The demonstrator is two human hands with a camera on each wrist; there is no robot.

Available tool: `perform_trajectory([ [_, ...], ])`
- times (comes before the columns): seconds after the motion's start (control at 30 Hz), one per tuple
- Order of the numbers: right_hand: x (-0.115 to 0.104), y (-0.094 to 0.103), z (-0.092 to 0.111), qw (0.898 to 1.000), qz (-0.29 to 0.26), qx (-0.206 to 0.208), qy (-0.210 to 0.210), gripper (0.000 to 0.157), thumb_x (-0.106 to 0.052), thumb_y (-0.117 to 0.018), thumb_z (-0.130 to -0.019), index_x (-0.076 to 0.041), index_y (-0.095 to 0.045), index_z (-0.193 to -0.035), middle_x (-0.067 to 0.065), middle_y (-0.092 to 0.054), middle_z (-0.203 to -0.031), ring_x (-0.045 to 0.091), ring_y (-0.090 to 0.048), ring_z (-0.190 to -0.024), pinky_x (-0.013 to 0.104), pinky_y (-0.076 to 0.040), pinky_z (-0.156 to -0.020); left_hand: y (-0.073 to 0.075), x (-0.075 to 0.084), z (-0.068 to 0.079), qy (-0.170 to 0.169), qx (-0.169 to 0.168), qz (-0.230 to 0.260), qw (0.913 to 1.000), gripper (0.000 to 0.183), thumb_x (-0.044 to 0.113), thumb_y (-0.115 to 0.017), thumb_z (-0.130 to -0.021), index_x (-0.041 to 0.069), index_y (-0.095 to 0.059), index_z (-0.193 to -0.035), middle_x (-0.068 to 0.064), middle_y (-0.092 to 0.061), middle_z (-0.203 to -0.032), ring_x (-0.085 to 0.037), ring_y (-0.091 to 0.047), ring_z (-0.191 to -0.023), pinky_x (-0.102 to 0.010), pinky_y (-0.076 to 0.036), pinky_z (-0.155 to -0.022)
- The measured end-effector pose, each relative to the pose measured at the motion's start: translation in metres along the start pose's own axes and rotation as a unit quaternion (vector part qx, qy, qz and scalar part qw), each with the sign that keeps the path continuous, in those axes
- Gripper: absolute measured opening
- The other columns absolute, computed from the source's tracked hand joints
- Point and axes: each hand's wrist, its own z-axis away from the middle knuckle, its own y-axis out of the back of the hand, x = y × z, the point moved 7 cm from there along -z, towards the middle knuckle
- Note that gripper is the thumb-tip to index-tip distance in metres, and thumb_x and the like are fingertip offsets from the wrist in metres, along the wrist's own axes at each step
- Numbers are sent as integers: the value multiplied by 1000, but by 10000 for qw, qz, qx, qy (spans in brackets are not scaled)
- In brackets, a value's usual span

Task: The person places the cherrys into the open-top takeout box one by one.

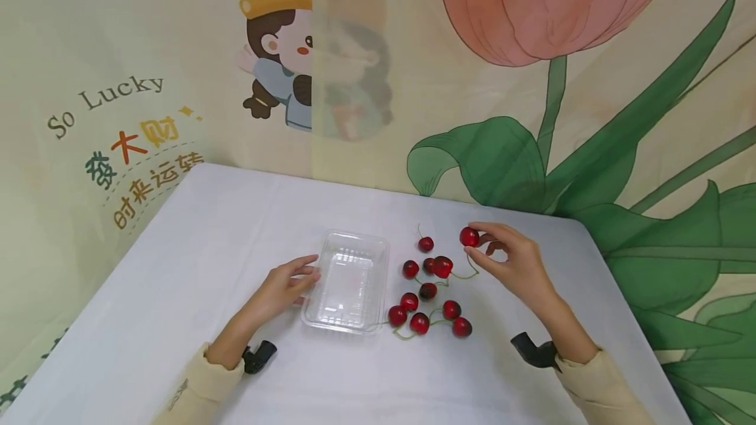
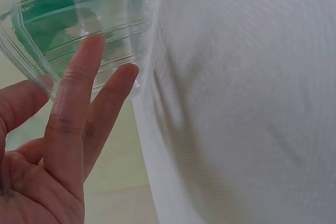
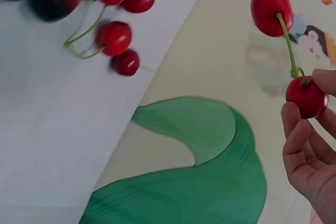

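Note:
A clear plastic box [image 1: 345, 284], without a lid in view, sits on the white table. My left hand [image 1: 289, 287] is at its left side; in the left wrist view the fairly straight fingers [image 2: 71, 108] touch the ribbed outer wall and rim. Between thumb and fingertips, my right hand [image 1: 514, 258] pinches a red cherry [image 1: 469, 237], held above the table. In the right wrist view a green stem [image 3: 289, 51] joins this held cherry [image 3: 307, 96] to a second cherry [image 3: 271, 11]. Several more cherries [image 1: 419, 323] lie between the box and my right hand.
The white table [image 1: 195, 294] stretches out left of the box and in front of it. Behind stands a printed cloth backdrop [image 1: 366, 156] with a large tulip [image 1: 561, 5]. One lone cherry [image 1: 425, 244] lies farthest back.

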Motion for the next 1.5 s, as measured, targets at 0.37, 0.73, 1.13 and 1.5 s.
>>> perform_trajectory([
  [0.37,-47,-46,-27,9964,-514,-537,404,43,2,-82,-74,3,-67,-114,12,-70,-103,18,-65,-80,27,-58,-66,1,-1,0,30,60,66,10000,50,9,-58,-98,-9,-41,-142,-32,-56,-127,-40,-64,-107,-35,-61,-70],
  [0.73,-73,-120,-32,9772,-1118,-1775,330,39,-7,-80,-80,-1,-67,-117,9,-70,-107,21,-64,-85,24,-58,-68,3,-2,0,98,73,-119,9999,50,10,-59,-98,-8,-42,-141,-30,-57,-125,-39,-65,-104,-36,-61,-69],
  [1.13,-68,-185,-20,9570,-1456,-2498,-215,37,-8,-77,-84,1,-67,-118,10,-69,-106,21,-65,-84,26,-58,-74,3,-1,0,93,99,-217,9997,49,11,-59,-98,-7,-43,-140,-29,-58,-124,-40,-65,-104,-36,-61,-69],
  [1.5,-63,-223,-10,9378,-1560,-3077,-402,33,-2,-74,-84,4,-67,-116,11,-69,-102,20,-62,-81,23,-56,-71,2,-3,1,128,45,-224,9997,50,14,-60,-97,-6,-44,-141,-28,-59,-124,-38,-65,-104,-36,-61,-70],
])
